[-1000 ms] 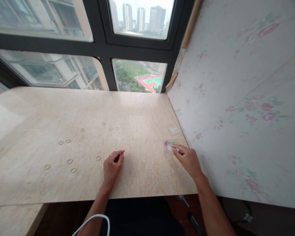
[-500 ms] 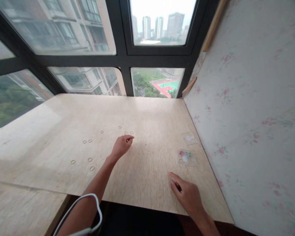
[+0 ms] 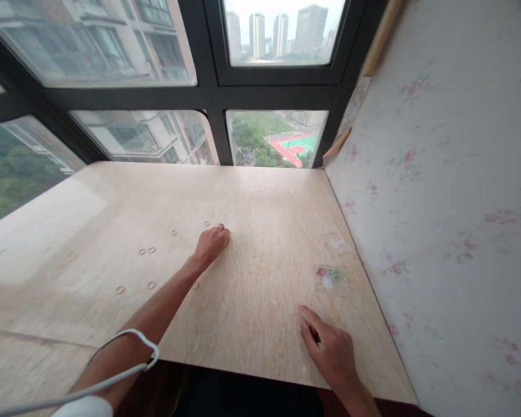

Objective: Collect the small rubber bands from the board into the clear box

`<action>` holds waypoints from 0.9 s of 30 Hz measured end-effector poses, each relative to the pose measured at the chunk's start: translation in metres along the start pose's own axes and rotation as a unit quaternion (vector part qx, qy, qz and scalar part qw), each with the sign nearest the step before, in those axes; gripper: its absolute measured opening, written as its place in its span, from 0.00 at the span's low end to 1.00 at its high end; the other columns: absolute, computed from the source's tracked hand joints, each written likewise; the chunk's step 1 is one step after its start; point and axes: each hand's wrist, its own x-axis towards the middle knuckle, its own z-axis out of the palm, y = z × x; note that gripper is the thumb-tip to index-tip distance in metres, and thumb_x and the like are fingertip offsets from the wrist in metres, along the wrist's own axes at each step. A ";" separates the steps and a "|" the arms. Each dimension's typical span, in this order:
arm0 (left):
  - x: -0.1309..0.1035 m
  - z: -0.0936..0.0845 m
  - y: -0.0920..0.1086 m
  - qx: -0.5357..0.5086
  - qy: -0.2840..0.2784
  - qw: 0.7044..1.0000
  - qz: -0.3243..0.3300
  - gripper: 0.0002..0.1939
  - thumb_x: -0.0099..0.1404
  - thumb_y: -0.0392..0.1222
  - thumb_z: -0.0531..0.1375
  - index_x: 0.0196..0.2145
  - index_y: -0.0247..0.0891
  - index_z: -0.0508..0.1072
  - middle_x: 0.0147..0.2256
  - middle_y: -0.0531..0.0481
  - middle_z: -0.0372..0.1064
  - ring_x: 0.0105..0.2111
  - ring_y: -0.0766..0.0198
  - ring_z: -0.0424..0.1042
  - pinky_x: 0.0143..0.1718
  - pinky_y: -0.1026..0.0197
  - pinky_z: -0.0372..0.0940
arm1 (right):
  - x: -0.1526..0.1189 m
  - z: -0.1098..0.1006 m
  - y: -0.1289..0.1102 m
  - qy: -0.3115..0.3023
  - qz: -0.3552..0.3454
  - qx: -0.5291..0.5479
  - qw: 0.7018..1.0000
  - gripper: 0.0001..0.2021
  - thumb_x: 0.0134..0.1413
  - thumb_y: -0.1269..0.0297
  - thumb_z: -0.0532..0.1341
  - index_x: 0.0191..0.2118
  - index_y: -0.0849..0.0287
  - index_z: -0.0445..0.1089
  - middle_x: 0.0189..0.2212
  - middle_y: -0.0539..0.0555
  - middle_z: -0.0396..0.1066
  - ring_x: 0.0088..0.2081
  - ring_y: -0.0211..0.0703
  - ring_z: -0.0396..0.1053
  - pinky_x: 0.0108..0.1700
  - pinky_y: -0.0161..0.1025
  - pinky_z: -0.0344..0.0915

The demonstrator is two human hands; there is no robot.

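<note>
Extending forward over the pale, marbled surface [image 3: 260,324], the left hand [image 3: 212,244] is turned back upward, its wrist nearly in line with the forearm, which slants from the lower left. Its fingers are bent and bunched; the tips are hidden, so whether they hold anything cannot be told. One thin ring [image 3: 207,223] lies just beyond its knuckles to the left; further rings [image 3: 174,232] lie scattered to the left of the hand, and another lies just beside the forearm. A white cord [image 3: 145,366] loops over that forearm.

The right hand [image 3: 332,347] is held low near the front edge, index finger pointing forward and left, the thumb close below it with a narrow gap, the other fingers curled. Whether anything sits between the tips is unclear. Beyond it lies a clear case [image 3: 329,280] containing pink and green items; a second clear piece [image 3: 335,244] lies behind, near the wall [image 3: 451,145].
</note>
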 end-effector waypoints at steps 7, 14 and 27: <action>0.000 -0.008 -0.004 -0.015 -0.019 0.999 0.028 0.19 0.69 0.40 0.44 0.35 0.33 0.72 0.37 0.39 0.69 0.31 0.60 0.69 0.32 0.61 0.59 | 0.000 -0.001 0.000 -0.005 -0.004 0.013 1.000 0.18 0.63 0.62 0.49 0.46 0.60 0.75 0.19 0.53 0.74 0.18 0.37 0.70 0.22 0.31 0.60; 0.007 -0.018 -0.014 -0.054 -0.082 0.993 0.065 0.15 0.65 0.39 0.48 0.28 0.35 0.72 0.36 0.42 0.69 0.32 0.61 0.68 0.36 0.60 0.60 | 0.001 -0.001 -0.001 -0.007 0.006 0.033 0.999 0.17 0.61 0.62 0.51 0.45 0.58 0.76 0.20 0.53 0.75 0.18 0.38 0.70 0.22 0.32 0.60; 0.006 -0.015 -0.008 -0.042 -0.017 0.998 0.050 0.13 0.63 0.39 0.50 0.28 0.36 0.73 0.35 0.43 0.72 0.32 0.61 0.70 0.33 0.62 0.59 | 0.001 -0.001 -0.001 -0.012 -0.012 0.022 1.000 0.18 0.62 0.63 0.49 0.46 0.59 0.75 0.24 0.55 0.76 0.20 0.40 0.72 0.23 0.33 0.63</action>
